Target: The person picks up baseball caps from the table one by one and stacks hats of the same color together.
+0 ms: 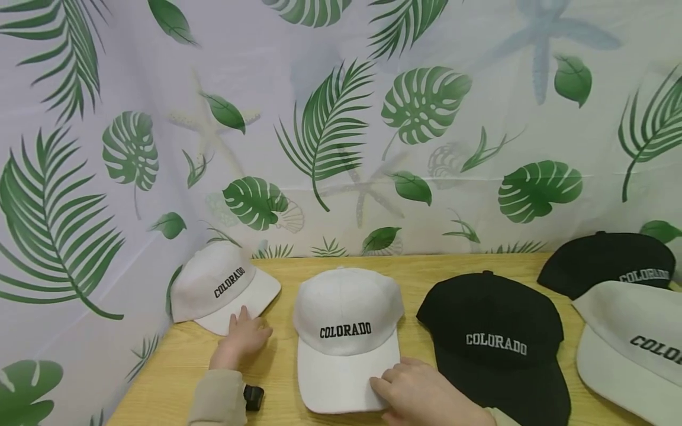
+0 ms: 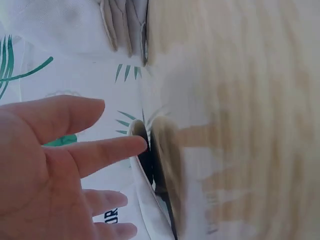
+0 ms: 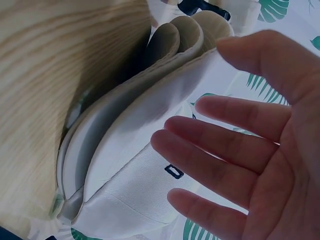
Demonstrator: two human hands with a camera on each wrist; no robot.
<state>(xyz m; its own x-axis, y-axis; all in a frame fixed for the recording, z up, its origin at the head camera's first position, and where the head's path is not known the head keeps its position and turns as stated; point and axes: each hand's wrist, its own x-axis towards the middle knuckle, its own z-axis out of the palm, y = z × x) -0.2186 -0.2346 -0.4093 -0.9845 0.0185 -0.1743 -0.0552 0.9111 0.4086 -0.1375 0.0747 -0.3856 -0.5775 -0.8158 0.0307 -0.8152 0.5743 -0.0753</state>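
Observation:
A white COLORADO cap (image 1: 231, 287) sits at the left, tilted, with my left hand (image 1: 242, 340) at its brim. In the left wrist view the fingers of my left hand (image 2: 60, 165) are spread, the index fingertip against the brim edge. My right hand (image 1: 426, 393) is at the right edge of the brim of the middle white cap (image 1: 346, 313). The right wrist view shows layered white brims (image 3: 135, 115) there, one cap inside another. My right hand (image 3: 240, 150) has its fingers extended beside them, thumb tip at the top brim's edge.
Right of the middle cap lies a black COLORADO cap (image 1: 492, 319). Farther right are another black cap (image 1: 607, 260) and a white cap (image 1: 634, 349), partly out of frame. A leaf-patterned cloth (image 1: 341, 136) hangs behind and left of the wooden table (image 1: 282, 378). A black band is near my left cuff.

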